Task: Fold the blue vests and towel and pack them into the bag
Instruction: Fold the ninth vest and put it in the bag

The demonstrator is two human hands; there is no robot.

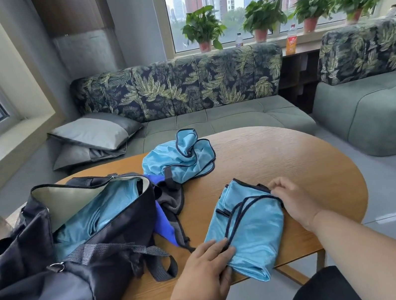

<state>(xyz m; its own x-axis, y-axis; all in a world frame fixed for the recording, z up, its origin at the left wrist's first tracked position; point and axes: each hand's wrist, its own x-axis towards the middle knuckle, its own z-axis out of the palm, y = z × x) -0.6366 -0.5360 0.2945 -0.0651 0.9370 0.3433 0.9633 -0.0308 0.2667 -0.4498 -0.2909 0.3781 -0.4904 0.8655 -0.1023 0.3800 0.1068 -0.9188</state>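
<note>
Bag (41,267) gapes beside folded vest (251,227), which runs diagonally away; left hand (206,266) presses it flat, right hand (291,199) pinches its far edge.

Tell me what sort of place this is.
Probably a lounge or sitting area high in a city building: a leaf-print sofa runs behind the wooden table, and potted plants line a windowsill facing tall buildings.
</note>
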